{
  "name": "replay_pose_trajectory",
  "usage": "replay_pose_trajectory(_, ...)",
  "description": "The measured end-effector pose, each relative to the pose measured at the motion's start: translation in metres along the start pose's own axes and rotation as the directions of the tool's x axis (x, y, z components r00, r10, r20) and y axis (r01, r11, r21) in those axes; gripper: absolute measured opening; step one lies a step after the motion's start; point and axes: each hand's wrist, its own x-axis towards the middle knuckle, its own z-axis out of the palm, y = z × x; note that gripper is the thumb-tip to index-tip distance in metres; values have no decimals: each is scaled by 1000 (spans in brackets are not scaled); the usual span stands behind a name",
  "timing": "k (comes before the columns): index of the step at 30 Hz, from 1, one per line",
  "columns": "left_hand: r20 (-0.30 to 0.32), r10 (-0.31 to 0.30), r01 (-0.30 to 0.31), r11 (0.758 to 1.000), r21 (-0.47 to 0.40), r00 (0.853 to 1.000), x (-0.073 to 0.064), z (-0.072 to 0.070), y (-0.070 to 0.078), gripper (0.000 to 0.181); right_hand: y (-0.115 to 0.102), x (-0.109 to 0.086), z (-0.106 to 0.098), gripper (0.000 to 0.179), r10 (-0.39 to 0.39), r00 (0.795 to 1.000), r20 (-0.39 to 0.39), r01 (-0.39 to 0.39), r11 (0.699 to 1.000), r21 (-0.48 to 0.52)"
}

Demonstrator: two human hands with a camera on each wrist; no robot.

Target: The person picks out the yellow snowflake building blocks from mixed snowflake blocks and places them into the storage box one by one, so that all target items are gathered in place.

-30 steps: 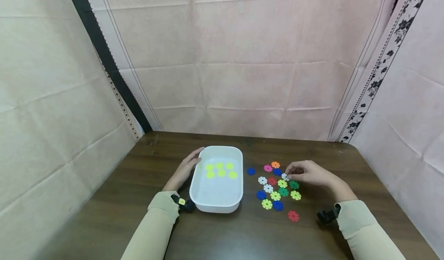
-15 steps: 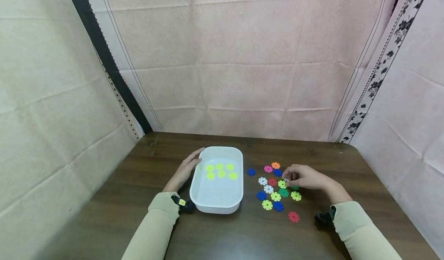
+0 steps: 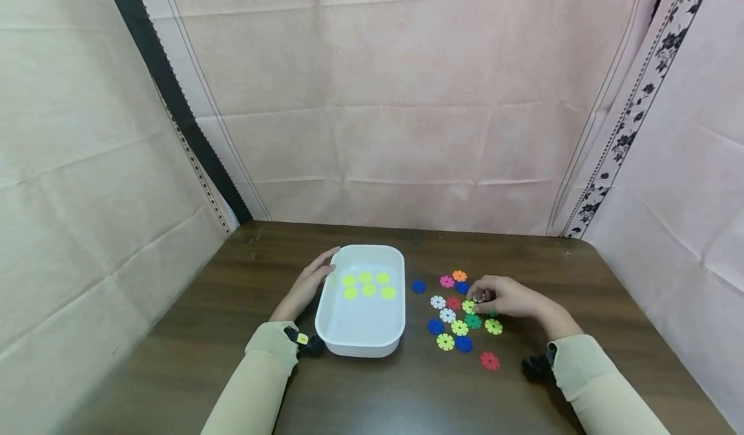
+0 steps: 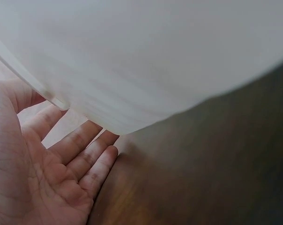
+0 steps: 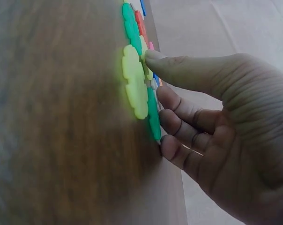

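Observation:
A white plastic tub (image 3: 360, 332) stands on the table, with several yellow-green discs (image 3: 369, 290) lying in it. At its left side my left hand (image 3: 305, 290) holds the rim; in the left wrist view, the thumb hooks over the edge and the fingers (image 4: 76, 145) lie against the outside wall. To the right, my right hand (image 3: 508, 296) bends over loose flower-shaped discs. Its thumb and forefinger pinch a yellow-green flower disc (image 3: 468, 306) at the edge. The right wrist view shows the thumb on that disc; the forefinger is mostly hidden. A green disc (image 5: 153, 117) lies near the other fingers.
Around the right hand lie flower discs in several colours: blue (image 3: 418, 286), pink (image 3: 447, 281), orange (image 3: 460, 275), white (image 3: 438, 302) and red (image 3: 489, 361). The brown wooden table (image 3: 349, 396) ends at a hanging pale cloth (image 3: 407, 131) behind and on both sides.
My right hand has moved slightly down and left, from a white flower disc to the yellow-green one, covering the white one. My left hand and the tub have stayed put.

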Motion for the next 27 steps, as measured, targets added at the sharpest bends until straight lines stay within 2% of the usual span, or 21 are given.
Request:
replay_pose_trajectory(7,-10,18,-19,1000,-19,1000,1,-1,0,49,-3,1,0,20,2,1000,-13,-2,1000,0)
replay_pose_trajectory(19,-10,23,-23,1000,2,1000,0,0,-5,49,0,-1,3,23,33,999,1,-33,999,27)
replay_pose_trajectory(23,-6,-1,1,1000,9,1000,8,-2,-19,49,1,-2,5,27,32,999,5,-32,999,39)
replay_pose_trajectory(27,-30,26,-26,1000,-4,999,17,-2,-32,49,0,0,3,26,19,1000,-20,-18,999,39)
